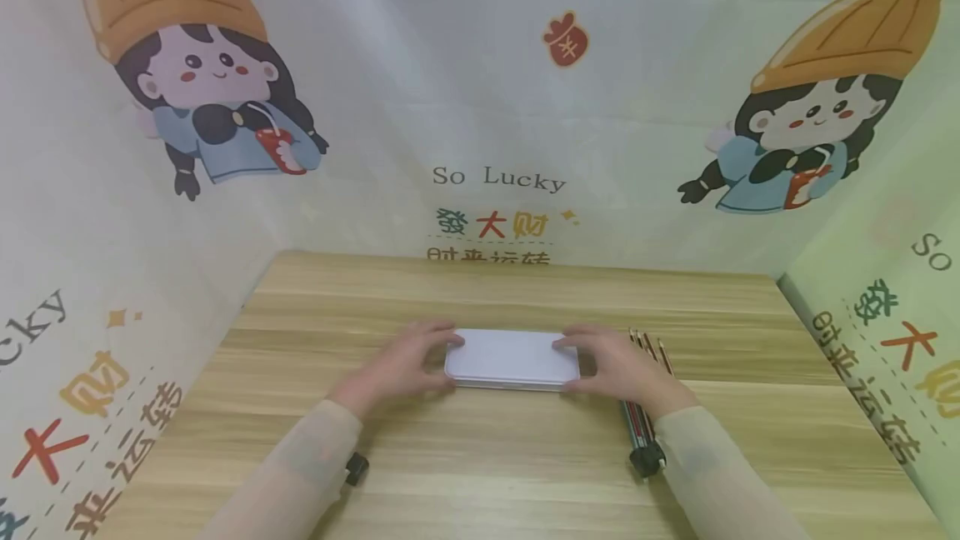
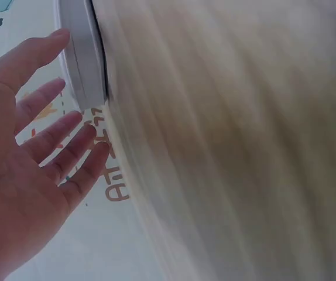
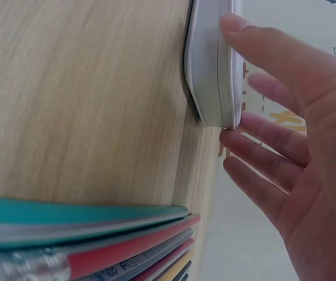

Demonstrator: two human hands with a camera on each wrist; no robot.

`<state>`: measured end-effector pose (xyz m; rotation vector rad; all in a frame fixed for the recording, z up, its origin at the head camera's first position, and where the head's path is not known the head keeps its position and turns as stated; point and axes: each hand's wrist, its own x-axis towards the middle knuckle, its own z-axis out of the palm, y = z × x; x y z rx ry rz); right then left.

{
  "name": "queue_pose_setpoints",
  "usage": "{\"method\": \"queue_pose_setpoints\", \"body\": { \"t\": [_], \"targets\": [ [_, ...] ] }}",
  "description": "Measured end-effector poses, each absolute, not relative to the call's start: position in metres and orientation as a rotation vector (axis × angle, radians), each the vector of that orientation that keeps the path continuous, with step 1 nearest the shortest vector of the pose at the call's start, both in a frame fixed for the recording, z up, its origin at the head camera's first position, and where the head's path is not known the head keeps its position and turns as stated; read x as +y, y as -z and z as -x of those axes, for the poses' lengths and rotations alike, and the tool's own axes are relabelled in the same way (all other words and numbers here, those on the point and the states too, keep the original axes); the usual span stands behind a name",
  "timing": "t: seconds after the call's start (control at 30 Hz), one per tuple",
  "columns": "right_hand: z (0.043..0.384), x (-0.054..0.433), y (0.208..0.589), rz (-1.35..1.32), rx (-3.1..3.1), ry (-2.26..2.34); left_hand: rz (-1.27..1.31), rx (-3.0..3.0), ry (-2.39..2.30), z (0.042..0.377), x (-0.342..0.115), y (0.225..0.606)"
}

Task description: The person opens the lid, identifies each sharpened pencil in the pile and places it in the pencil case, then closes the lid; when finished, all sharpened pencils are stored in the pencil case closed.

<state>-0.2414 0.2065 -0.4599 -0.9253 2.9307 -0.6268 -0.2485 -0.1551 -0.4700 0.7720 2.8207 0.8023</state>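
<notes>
A white rectangular case (image 1: 513, 357) with rounded corners lies flat on the wooden table; a seam runs along its side in the wrist views. My left hand (image 1: 408, 361) holds its left end, thumb at the front edge and index fingertip at the back corner. The other fingers of that hand (image 2: 39, 146) spread loosely behind the case (image 2: 85, 58). At the opposite end my right hand (image 1: 618, 365) holds the case likewise, its thumb (image 3: 235, 23) on the near edge. Fingertips of the right hand reach the back corner of the case (image 3: 212, 70).
Several pencils (image 1: 636, 423) lie side by side beneath the right forearm; teal, red and grey ones show close up (image 3: 127, 252). Small black devices (image 1: 356, 468) sit at both wrists. A printed cloth (image 1: 495, 107) surrounds the wooden table (image 1: 495, 457) at the back and sides.
</notes>
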Motion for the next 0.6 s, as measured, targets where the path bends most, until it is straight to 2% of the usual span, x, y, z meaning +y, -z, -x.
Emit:
{"method": "queue_pose_setpoints", "body": {
  "t": [0.6],
  "targets": [
    [0.248,0.204,0.463,0.922,2.904,0.699,-0.794,2.968,-0.565,0.253,-0.138,0.470]
  ]
}}
